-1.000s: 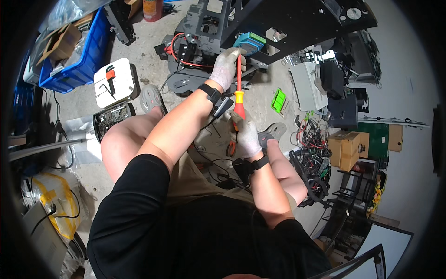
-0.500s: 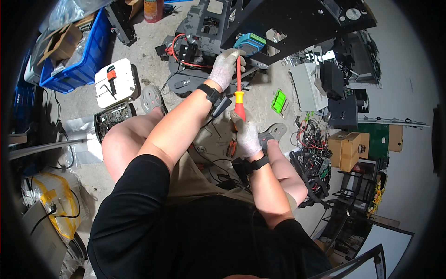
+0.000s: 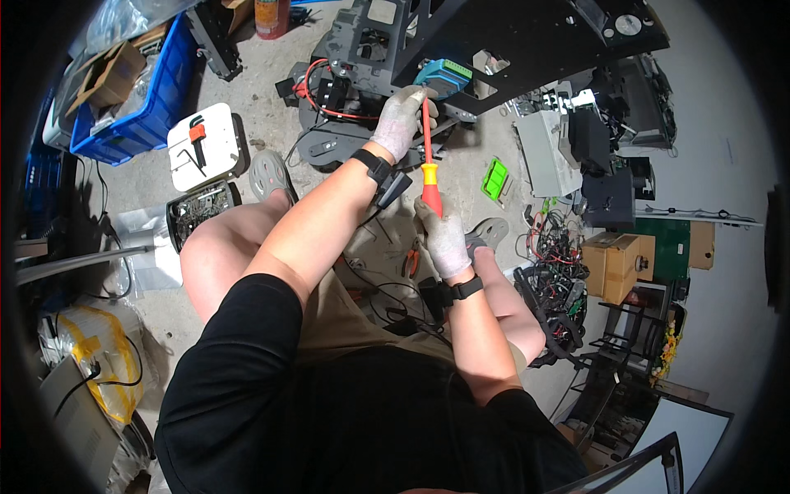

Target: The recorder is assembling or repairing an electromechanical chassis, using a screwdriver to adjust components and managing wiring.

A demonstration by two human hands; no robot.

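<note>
A screwdriver with a long red shaft and a red and yellow handle points away from me. Its tip reaches a blue module with a green terminal strip, fixed to a black metal frame. My right hand, in a whitish glove, is closed round the handle. At the far end, my gloved left hand has its fingers curled about the shaft near the tip, just below the module. The fingertips partly hide the tip, so what it meets cannot be seen. Red and black wires run beside the left hand.
On the left stand a blue crate, a white lid with hex keys and a tray of screws. Orange-handled pliers lie between my legs. A green plastic piece, tangled cables and a cardboard box are rightward.
My right hand and the screwdriver handle have shifted slightly to the right. The shaft leans a little differently. My left hand has hardly moved.
</note>
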